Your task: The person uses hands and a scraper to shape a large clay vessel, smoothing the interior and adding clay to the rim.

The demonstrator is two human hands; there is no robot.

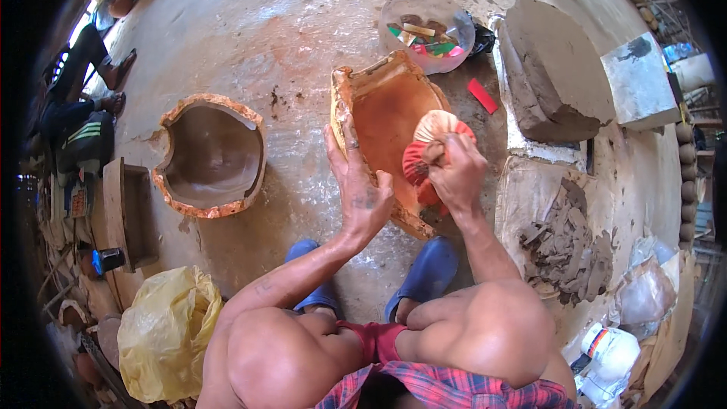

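At frame centre, the left hand (362, 189) lay flat, fingers spread, against the rim of a rough orange clay mould (382, 117), while the right hand (457, 170) was clenched around a red ribbed cloth (424, 153) inside it. One second mould (212, 155) sat left on the dusty concrete floor (288, 23); one grey clay block (556, 68) sat upper right.

Arms: from my view both forearms are bare, no sleeves, watch or bands that I can make out.
Left hand (362, 195): I see no glove; dark smudges mark its back.
Right hand (457, 173): ungloved too, no ring that I can tell.
Legs: bare knees, red shorts, a red-and-blue checked cloth at the waist.
Feet: I see blue rubber clogs (428, 273) below both hands.
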